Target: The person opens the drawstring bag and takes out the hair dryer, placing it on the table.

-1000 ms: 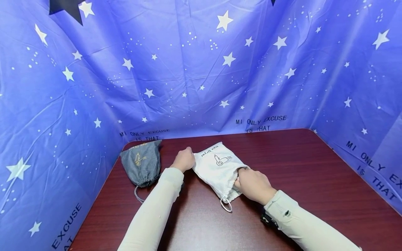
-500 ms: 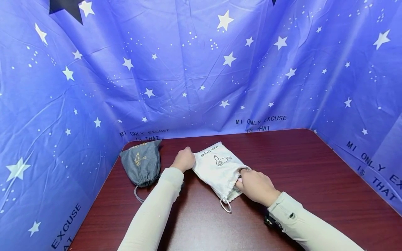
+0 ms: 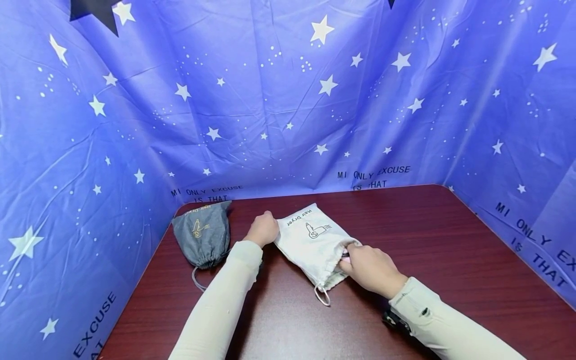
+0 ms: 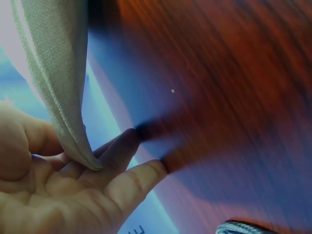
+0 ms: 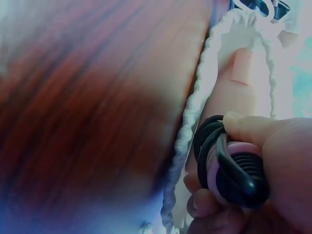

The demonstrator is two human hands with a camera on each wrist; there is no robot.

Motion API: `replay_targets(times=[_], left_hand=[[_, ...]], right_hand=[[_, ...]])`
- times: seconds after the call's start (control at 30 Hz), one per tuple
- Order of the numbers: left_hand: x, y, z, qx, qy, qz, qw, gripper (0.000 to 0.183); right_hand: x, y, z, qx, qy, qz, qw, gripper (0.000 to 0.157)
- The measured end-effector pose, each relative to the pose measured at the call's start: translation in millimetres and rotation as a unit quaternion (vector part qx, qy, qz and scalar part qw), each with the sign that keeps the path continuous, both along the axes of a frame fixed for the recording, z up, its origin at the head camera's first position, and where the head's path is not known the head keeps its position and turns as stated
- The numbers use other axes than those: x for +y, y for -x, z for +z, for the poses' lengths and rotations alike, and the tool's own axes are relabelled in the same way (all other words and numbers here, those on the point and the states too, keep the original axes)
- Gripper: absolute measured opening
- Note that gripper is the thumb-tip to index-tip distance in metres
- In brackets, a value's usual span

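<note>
A white drawstring bag (image 3: 306, 250) printed "Hair Dryer" lies tilted on the table, its gathered mouth toward the lower right. My left hand (image 3: 263, 229) pinches the bag's far left corner; in the left wrist view the corner sits between thumb and fingers, with two fingers extended. At the mouth, my right hand (image 3: 372, 267) grips the pink handle of a hair dryer (image 5: 239, 180), whose end carries a ribbed black cord sleeve. A black cord (image 5: 209, 134) is coiled around that handle under my thumb. Most of the dryer is hidden inside the bag.
A grey drawstring bag (image 3: 202, 235) with gold print lies to the left, near the left forearm, its cord trailing toward me. The dark red wooden table (image 3: 450, 260) is bordered by a blue star-patterned curtain (image 3: 270, 100) at the back and sides.
My right hand has shifted slightly right and toward me, and a bit more of the dark cord and pink handle shows at the bag's mouth. The left hand stays at the corner.
</note>
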State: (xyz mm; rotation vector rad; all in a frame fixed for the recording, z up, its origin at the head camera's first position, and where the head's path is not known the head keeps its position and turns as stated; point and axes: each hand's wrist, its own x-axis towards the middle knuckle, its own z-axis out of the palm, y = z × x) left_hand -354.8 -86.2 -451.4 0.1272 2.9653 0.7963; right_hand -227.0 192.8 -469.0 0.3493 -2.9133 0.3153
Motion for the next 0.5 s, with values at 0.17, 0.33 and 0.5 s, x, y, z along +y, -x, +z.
replay_targets(times=[0.17,0.33,0.5], left_hand=[[0.0,1.0,0.0,-0.007,0.003,0.003,1.0,0.044],[0.6,0.3,1.5,-0.012,0.002,0.005,0.9999,0.045],[0.4,0.4,1.0,-0.01,0.003,0.007,0.9999,0.043]], right_hand=[[0.4,-4.5,4.0,-0.008,0.001,0.001,1.0,0.033],[1.8,-7.6,6.0,-0.008,0.0,0.002,1.0,0.036],[3.1,-10.8,7.4,0.005,-0.003,0.011,1.0,0.036]])
